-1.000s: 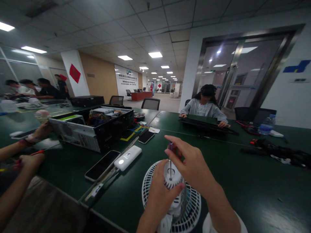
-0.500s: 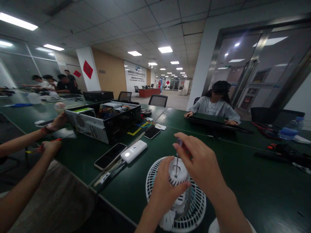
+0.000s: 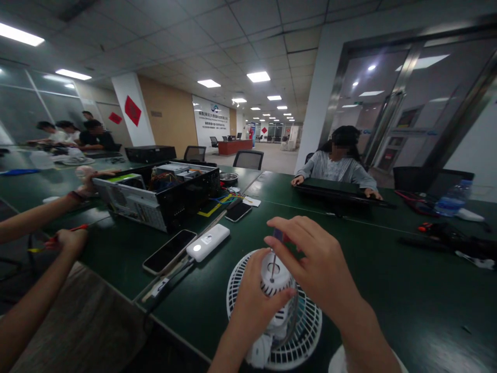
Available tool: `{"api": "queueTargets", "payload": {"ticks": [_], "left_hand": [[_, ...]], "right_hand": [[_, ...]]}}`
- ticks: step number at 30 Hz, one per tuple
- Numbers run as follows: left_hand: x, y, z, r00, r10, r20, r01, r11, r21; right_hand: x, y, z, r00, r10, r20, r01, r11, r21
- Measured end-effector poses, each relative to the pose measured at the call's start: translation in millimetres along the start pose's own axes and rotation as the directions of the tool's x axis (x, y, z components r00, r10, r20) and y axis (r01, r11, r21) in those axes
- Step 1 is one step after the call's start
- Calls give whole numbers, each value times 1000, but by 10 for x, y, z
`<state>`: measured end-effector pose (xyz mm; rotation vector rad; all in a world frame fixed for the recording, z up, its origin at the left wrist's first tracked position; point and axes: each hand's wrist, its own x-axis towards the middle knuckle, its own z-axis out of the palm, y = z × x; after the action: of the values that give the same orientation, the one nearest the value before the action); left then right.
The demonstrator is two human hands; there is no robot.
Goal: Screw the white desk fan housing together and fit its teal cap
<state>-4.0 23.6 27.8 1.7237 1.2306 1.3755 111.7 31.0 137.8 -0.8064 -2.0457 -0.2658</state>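
Screwdriver point(image 3: 274, 254) in right hand's point(image 3: 316, 264) clenched grip, fan hub point(image 3: 280, 274) in left hand's point(image 3: 258, 305)

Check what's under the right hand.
The right hand holds a screwdriver, shaft tip on the white hub of a desk fan; fingers cover most of the handle, hiding its shape.
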Motion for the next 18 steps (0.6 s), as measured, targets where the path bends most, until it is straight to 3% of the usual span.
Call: {"api": "queueTargets", "payload": {"ticks": [4, 9, 15, 18], "left_hand": [[-6, -1, 2, 1000, -2, -1, 2, 1000, 11], [-10, -6, 5, 1000, -20, 2, 20, 1000, 11], [7, -15, -3, 999, -39, 8, 39, 999, 21], [1, -15, -3, 999, -43, 6, 43, 999, 25]], "right_hand": [[-10, -15, -27, 1000, -22, -4, 23, 997, 73], [-4, 2, 50, 992, -37, -121, 26, 995, -92], [-19, 45, 0, 998, 62, 25, -61, 997, -45], [-24, 57, -10, 999, 37, 14, -36, 998, -50]]}}
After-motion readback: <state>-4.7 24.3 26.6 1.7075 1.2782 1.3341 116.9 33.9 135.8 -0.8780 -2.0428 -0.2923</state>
